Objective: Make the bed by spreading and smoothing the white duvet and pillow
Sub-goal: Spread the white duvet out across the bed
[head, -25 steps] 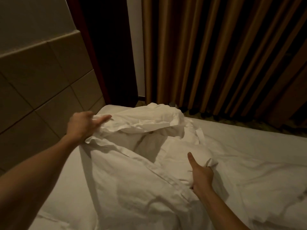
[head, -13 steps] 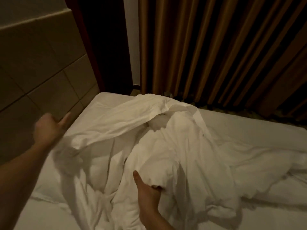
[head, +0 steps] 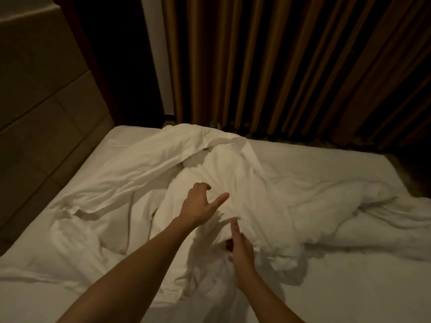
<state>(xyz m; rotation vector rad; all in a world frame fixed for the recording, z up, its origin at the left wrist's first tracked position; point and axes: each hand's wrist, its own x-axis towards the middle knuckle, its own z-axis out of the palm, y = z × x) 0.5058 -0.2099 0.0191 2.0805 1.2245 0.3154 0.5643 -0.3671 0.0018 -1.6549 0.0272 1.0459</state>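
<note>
The white duvet (head: 233, 173) lies crumpled in a heap across the middle of the bed, with folds trailing left and right. My left hand (head: 200, 203) hovers over the heap's centre with nothing in it, thumb stretched out and fingers loosely curled. Just below it, my right hand (head: 241, 249) has its fingers tucked into a fold of the duvet and its thumb pointing up. I cannot tell a pillow apart among the white folds.
The white-sheeted mattress (head: 349, 287) shows at the front right and far left. A padded beige headboard (head: 42, 108) rises on the left. Brown pleated curtains (head: 291, 66) hang close behind the bed's far edge, next to a dark wooden panel (head: 112, 54).
My left hand has let go of the duvet's edge at the left and swung right to the heap's centre. The released edge has dropped flat. My right hand still grips a fold.
</note>
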